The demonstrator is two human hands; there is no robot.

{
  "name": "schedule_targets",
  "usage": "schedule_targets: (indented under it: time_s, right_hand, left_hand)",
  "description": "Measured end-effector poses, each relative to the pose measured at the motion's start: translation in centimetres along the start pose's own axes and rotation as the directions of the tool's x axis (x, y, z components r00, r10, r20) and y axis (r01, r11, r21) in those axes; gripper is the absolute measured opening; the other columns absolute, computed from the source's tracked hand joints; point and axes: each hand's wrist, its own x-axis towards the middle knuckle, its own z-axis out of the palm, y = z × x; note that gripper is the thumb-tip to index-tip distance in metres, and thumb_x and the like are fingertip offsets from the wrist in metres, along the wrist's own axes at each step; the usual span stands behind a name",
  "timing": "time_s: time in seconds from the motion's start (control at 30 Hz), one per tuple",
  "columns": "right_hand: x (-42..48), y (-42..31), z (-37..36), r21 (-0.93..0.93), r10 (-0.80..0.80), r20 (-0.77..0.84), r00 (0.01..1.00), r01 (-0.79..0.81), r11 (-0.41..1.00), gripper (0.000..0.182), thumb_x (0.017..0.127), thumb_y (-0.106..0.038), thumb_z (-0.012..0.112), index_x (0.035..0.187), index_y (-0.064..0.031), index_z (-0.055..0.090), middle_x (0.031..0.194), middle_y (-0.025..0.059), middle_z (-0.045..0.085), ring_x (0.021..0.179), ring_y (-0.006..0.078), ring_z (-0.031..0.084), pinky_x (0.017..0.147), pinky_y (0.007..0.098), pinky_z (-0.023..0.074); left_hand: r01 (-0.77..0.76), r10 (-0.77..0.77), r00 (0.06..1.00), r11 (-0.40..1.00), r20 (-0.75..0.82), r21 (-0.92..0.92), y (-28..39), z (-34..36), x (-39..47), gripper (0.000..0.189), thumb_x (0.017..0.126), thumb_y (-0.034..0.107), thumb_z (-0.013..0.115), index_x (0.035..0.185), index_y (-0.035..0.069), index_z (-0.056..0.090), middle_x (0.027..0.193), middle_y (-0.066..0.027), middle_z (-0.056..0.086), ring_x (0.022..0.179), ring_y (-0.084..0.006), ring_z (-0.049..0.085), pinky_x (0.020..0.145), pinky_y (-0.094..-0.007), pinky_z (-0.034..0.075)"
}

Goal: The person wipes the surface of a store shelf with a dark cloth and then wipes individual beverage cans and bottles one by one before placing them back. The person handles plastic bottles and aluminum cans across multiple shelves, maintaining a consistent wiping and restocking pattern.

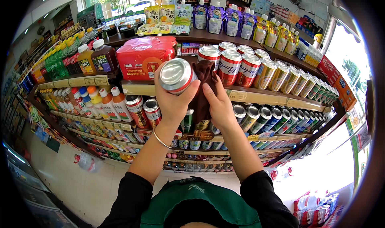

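Observation:
My left hand point(176, 103) grips a beverage can point(177, 75), its silver top tilted up towards me, in front of the top shelf. Just to the right, my right hand point(219, 104) holds a crumpled dark brown cloth point(202, 92) that hangs down between the hands. The cloth's upper end is beside the can; whether they touch cannot be told. Behind the cloth, red-and-white Budweiser cans point(230, 66) stand upright in rows. A red boxed multipack of cans point(144, 58) stands behind the held can, on the left.
Gold cans point(264, 74) continue the row to the right. Below are more cans point(264, 116) and bottles point(120, 103) on tiered shelves with a projecting shelf edge point(258, 97). Spouted pouches point(215, 19) line the upper ledge. Wrapped large bottles point(87, 162) stand on the tiled floor.

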Motion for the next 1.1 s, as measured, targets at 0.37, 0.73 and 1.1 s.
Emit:
schedule_targets:
  time_s: [0.37, 0.73, 1.1]
  right_hand:
    - [5.0, -4.6, -2.9, -0.604, -0.612, -0.067, 0.788, 0.456, 0.654, 0.044, 0.099, -0.011, 0.059, 0.139, 0.0031, 0.046, 0.122, 0.0179, 0.063, 0.113, 0.0259, 0.062, 0.097, 0.0344, 0.0467]
    - [7.3, -6.4, -3.9, -0.631, -0.614, -0.074, 0.786, 0.44, 0.639, 0.04, 0.099, -0.012, 0.059, 0.135, 0.0022, 0.049, 0.12, 0.0174, 0.062, 0.109, 0.0282, 0.061, 0.096, 0.036, 0.0473]
    - [9.0, -6.1, -4.4, -0.675, -0.606, -0.062, 0.793, 0.414, 0.611, 0.04, 0.099, -0.014, 0.059, 0.134, 0.0022, 0.05, 0.121, 0.0194, 0.061, 0.109, 0.0317, 0.061, 0.096, 0.0374, 0.0471]
  left_hand:
    - [-0.241, 0.165, 0.956, 0.914, 0.242, 0.327, 0.0, 2.1, 10.5, 0.079, 0.073, 0.026, 0.089, 0.133, 0.002, 0.044, 0.126, -0.0153, 0.047, 0.116, -0.0294, 0.054, 0.099, -0.0395, 0.045]
    - [-0.221, -0.187, 0.918, 0.491, 0.349, 0.843, -4.4, 4.8, 17.5, 0.07, 0.066, 0.042, 0.081, 0.113, -0.004, 0.057, 0.109, -0.0213, 0.067, 0.103, -0.0373, 0.065, 0.09, -0.0439, 0.052]
    - [-0.395, -0.604, 0.726, 0.027, 0.33, 0.918, -5.9, 4.9, 18.1, 0.063, 0.075, 0.055, 0.072, 0.103, -0.002, 0.072, 0.107, -0.0205, 0.073, 0.102, -0.0359, 0.07, 0.084, -0.045, 0.057]
